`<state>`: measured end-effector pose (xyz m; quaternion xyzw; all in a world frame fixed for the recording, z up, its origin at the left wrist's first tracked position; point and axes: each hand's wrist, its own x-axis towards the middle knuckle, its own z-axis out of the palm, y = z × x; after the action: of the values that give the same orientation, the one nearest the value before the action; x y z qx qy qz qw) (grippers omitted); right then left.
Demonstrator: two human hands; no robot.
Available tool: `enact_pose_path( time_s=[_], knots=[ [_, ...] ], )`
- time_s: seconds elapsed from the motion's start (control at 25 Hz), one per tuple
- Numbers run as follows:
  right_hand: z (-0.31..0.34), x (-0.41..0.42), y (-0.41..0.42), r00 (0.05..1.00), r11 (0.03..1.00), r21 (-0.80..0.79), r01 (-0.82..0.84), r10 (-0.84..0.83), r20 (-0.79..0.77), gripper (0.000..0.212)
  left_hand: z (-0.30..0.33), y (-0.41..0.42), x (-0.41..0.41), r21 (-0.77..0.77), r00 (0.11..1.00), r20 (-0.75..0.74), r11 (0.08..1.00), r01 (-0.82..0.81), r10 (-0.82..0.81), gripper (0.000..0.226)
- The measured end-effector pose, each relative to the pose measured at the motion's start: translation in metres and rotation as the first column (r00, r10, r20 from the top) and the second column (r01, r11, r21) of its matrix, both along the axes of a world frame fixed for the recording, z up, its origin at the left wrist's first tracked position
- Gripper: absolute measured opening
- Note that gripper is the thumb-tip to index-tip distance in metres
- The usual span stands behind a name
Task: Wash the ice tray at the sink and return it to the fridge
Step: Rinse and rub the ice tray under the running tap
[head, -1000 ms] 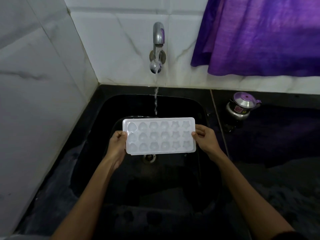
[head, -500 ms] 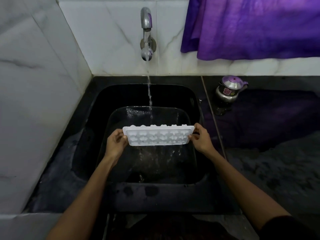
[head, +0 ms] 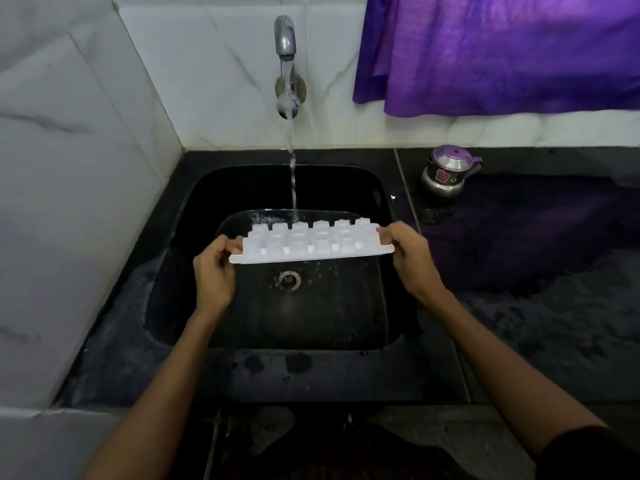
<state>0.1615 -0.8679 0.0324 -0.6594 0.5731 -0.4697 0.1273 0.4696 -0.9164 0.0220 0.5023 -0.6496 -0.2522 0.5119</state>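
A white plastic ice tray (head: 308,244) is held over the black sink (head: 277,188), turned upside down so the bumps of its moulds face up. My left hand (head: 214,271) grips its left end and my right hand (head: 412,258) grips its right end. Water runs from the metal tap (head: 285,57) on the back wall and the stream lands on the far edge of the tray. The drain (head: 289,279) shows just below the tray.
White marble tiles line the wall at the left and back. A purple curtain (head: 502,53) hangs at the upper right. A small steel pot with a lid (head: 448,171) stands on the dark counter (head: 554,271) right of the sink.
The tray has been flipped from moulds facing up, through on edge, to upside down. Both hands kept their hold on its ends.
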Motion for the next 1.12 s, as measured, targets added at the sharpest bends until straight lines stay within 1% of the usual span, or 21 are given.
enact_pose_path(
  time_s=[0.08,0.12,0.16,0.2,0.24,0.28,0.36,0.44,0.52,0.56,0.6,0.64,0.68,0.72,0.76,0.8,0.84,0.88,0.96,1.04,1.12],
  knots=[
    [0.004,-0.004,0.003,0.979,0.982,-0.187,0.001,-0.039,-0.198,0.019,0.008,0.005,-0.002,-0.045,1.0,-0.012,0.999,-0.028,0.027,0.041],
    [0.003,-0.005,0.005,0.962,0.972,-0.233,0.001,-0.064,-0.265,0.014,0.012,0.007,-0.002,-0.042,0.998,0.016,0.997,-0.059,0.06,0.045],
    [0.0,-0.006,0.007,0.949,0.972,-0.234,0.004,-0.078,-0.306,0.011,0.013,0.009,-0.002,-0.028,0.993,0.076,0.996,-0.089,0.091,0.053],
    [-0.004,-0.005,0.009,0.947,0.98,-0.197,0.009,-0.071,-0.313,0.013,0.012,0.012,-0.002,-0.015,0.985,0.137,0.995,-0.103,0.104,0.062],
    [-0.008,-0.003,0.011,0.954,0.991,-0.136,0.008,-0.048,-0.295,0.02,0.008,0.013,-0.001,-0.002,0.98,0.174,0.995,-0.095,0.094,0.064],
    [-0.01,-0.002,0.013,0.965,0.997,-0.075,0.007,-0.026,-0.26,0.025,0.002,0.014,0.0,0.021,0.982,0.173,0.997,-0.079,0.074,0.058],
    [-0.01,0.002,0.017,0.979,0.999,-0.03,0.011,-0.017,-0.204,0.021,-0.004,0.016,0.001,0.043,0.992,0.108,0.996,-0.074,0.069,0.045],
    [-0.003,0.003,0.017,0.992,0.996,-0.08,0.028,-0.038,-0.121,0.027,0.006,0.016,0.0,0.045,0.995,0.044,0.995,-0.095,0.093,0.041],
    [0.0,-0.001,0.012,0.992,0.989,-0.144,0.04,-0.057,-0.114,0.035,0.022,0.014,-0.004,0.06,0.993,-0.093,0.996,-0.071,0.076,0.035],
    [-0.001,-0.002,0.01,0.988,0.985,-0.161,0.059,-0.081,-0.131,0.037,0.028,0.013,-0.009,0.112,0.978,-0.193,0.992,-0.054,0.075,0.029],
    [-0.002,-0.003,0.007,0.982,0.979,-0.184,0.085,-0.114,-0.149,0.038,0.032,0.012,-0.013,0.199,0.946,-0.307,0.979,-0.047,0.108,0.022],
    [-0.005,-0.004,0.004,0.975,0.968,-0.225,0.108,-0.147,-0.165,0.038,0.034,0.009,-0.016,0.313,0.877,-0.454,0.95,-0.011,0.16,0.016],
    [-0.008,-0.003,0.003,0.968,0.954,-0.275,0.117,-0.171,-0.184,0.037,0.037,0.006,-0.018,0.428,0.755,-0.613,0.901,0.07,0.233,0.014],
    [-0.011,-0.003,0.002,0.962,0.937,-0.332,0.106,-0.181,-0.204,0.034,0.041,0.004,-0.017,0.492,0.594,-0.748,0.848,0.197,0.296,0.013],
    [-0.012,-0.003,0.0,0.956,0.918,-0.387,0.083,-0.183,-0.229,0.03,0.044,-0.001,-0.014,0.516,0.459,-0.814,0.806,0.29,0.356,0.014],
    [-0.013,-0.003,-0.002,0.947,0.899,-0.433,0.059,-0.187,-0.26,0.026,0.048,-0.007,-0.01,0.529,0.402,-0.83,0.772,0.352,0.386,0.02],
    [-0.012,-0.005,-0.007,0.935,0.886,-0.462,0.04,-0.196,-0.295,0.023,0.052,-0.012,-0.006,0.547,0.424,-0.82,0.745,0.383,0.384,0.029],
    [-0.011,-0.005,-0.013,0.923,0.878,-0.478,0.024,-0.204,-0.328,0.02,0.055,-0.017,-0.004,0.567,0.481,-0.799,0.718,0.403,0.361,0.035],
    [-0.005,0.0,-0.026,0.905,0.887,-0.461,-0.022,-0.178,-0.386,0.012,0.058,-0.024,-0.007,0.597,0.587,-0.754,0.682,0.423,0.296,0.035],
    [-0.001,0.006,-0.039,0.872,0.931,-0.356,-0.085,-0.103,-0.478,0.009,0.057,-0.032,-0.011,0.616,0.633,-0.718,0.688,0.385,0.289,0.024],
    [0.007,0.008,-0.05,0.844,0.983,-0.151,-0.103,0.006,-0.537,0.013,0.052,-0.042,-0.011,0.609,0.637,-0.7,0.735,0.298,0.322,0.022]
  ],
)
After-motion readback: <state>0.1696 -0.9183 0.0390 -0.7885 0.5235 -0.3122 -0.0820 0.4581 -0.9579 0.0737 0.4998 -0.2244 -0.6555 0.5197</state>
